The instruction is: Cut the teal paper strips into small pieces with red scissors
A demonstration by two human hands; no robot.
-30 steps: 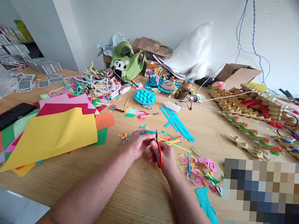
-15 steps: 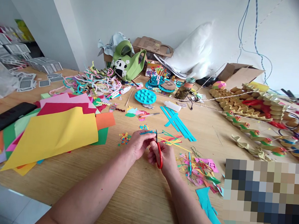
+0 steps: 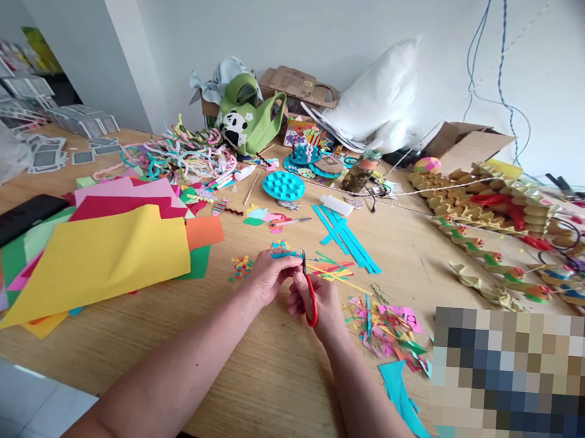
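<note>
My left hand pinches a narrow blue paper strip over the middle of the table. In my right hand are red-handled scissors, fingers wrapped round the handles. The dark blades point up and away, right at the strip's right end; whether they touch the paper is too small to tell. Just beyond my hands lie small blue paper bits, round coloured paper dots and thin coloured strips. Longer blue paper strips lie crossed farther back.
Coloured paper sheets and a black phone lie left. Paper scraps and blue offcuts are at right. Farther back stand a blue plate, a green panda bag, a jar and egg cartons.
The view has shifted slightly. My hands keep nearly the same pose, the left on the blue paper strip and the right on the scissors.
</note>
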